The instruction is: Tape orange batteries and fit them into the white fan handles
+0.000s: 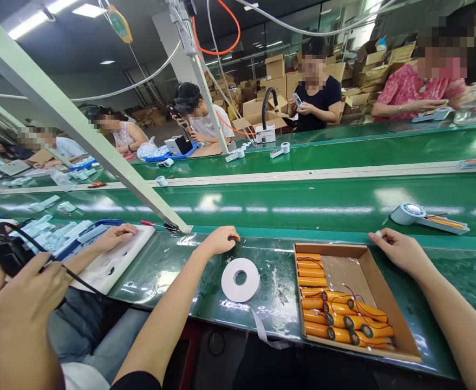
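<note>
My left hand (220,239) rests as a loose fist on the green bench edge, just behind a white tape roll (240,279) lying flat with a strip trailing off the front. My right hand (400,251) lies at the far right corner of a shallow cardboard box (384,303), fingers curled near a small white bit; what it pinches is unclear. In the box lie several orange cylindrical battery packs (335,314) with thin red and black wires.
A white handheld device with an orange pack (424,216) lies on the green conveyor belt (302,203). A co-worker's hands (26,298) hold a black device at left, beside a white board (116,260). Other people work across the belt among cardboard boxes.
</note>
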`<state>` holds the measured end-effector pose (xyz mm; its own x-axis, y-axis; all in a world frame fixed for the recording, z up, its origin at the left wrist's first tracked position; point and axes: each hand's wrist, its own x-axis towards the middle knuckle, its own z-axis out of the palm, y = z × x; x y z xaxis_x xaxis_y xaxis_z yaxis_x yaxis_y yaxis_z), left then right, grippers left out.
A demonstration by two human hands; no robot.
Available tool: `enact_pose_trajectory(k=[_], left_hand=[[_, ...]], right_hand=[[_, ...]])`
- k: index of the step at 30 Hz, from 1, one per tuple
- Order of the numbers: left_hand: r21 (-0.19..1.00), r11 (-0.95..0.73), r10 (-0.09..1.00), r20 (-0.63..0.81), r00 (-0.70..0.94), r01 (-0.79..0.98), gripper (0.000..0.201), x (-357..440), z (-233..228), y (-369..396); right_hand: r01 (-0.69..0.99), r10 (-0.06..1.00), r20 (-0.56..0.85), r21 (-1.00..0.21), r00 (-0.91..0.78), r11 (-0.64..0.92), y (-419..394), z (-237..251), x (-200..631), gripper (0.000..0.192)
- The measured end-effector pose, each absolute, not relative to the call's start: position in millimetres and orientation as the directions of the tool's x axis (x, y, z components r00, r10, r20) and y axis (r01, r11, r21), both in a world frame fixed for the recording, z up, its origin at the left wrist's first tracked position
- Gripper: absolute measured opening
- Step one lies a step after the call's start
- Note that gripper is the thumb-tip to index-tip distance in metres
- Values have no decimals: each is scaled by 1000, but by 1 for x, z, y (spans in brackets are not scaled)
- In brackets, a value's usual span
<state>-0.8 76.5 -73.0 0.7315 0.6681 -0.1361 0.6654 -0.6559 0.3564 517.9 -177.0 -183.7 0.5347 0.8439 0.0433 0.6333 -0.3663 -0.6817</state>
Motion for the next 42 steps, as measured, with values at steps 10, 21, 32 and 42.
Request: enact_pose_trajectory(k=[10, 21, 32, 42], left_hand=[[239, -691, 669, -143, 729, 682, 43, 1, -73, 71], [121, -723, 682, -34, 731, 680, 47, 1, -79, 60], [77, -672, 741, 62, 669, 737, 54, 0, -100, 51], [258, -538, 842, 126, 524, 802, 32, 14, -108, 92]], right_hand=[[631, 849, 66, -699, 525, -336, -177, -188, 520, 59], [623, 856, 57, -711, 513, -326, -176, -184, 516, 58], [608, 854, 22, -712, 520, -352, -176, -180, 514, 57], [619, 869, 63, -727, 491, -297, -176, -180, 513, 59]])
